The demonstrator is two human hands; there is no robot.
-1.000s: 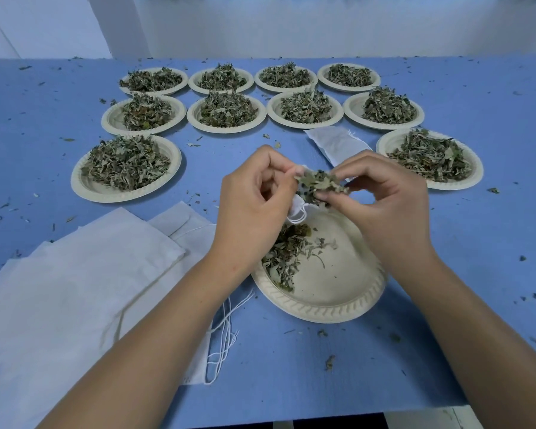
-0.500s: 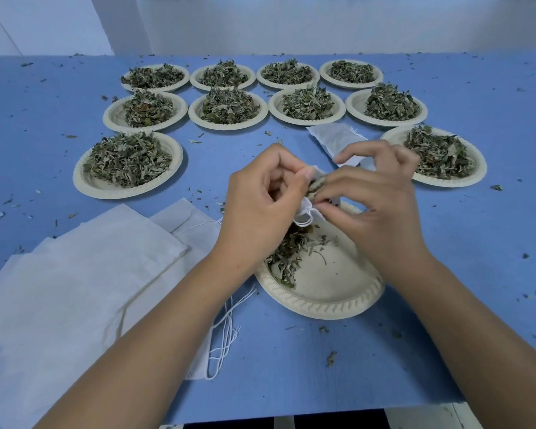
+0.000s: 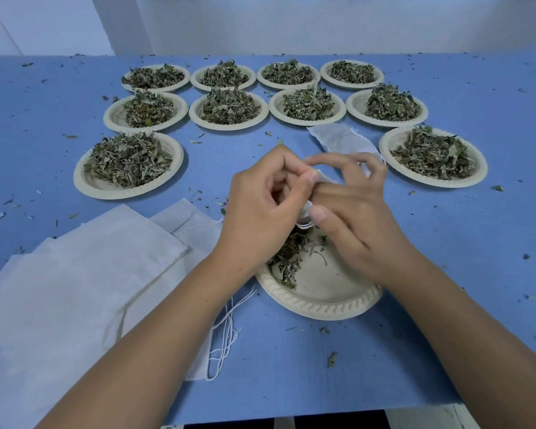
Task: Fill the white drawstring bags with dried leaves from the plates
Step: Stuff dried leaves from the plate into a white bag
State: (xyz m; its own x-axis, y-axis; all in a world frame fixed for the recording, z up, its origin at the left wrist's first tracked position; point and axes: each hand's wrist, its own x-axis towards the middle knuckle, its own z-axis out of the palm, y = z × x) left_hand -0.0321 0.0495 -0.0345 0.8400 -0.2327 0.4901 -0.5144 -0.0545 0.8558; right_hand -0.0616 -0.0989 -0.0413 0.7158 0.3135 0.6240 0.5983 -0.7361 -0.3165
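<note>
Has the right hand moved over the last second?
Yes: the right hand has shifted left across the near plate, closing against the left hand at the white bag.

Pinch of leaves out of sight, right hand point(image 3: 359, 218) now tight against the bag point(image 3: 324, 178) mouth.

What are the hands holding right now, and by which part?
The left hand and right hand both pinch one small white drawstring bag at its mouth, above the near plate. The bag's body is mostly hidden.
</note>
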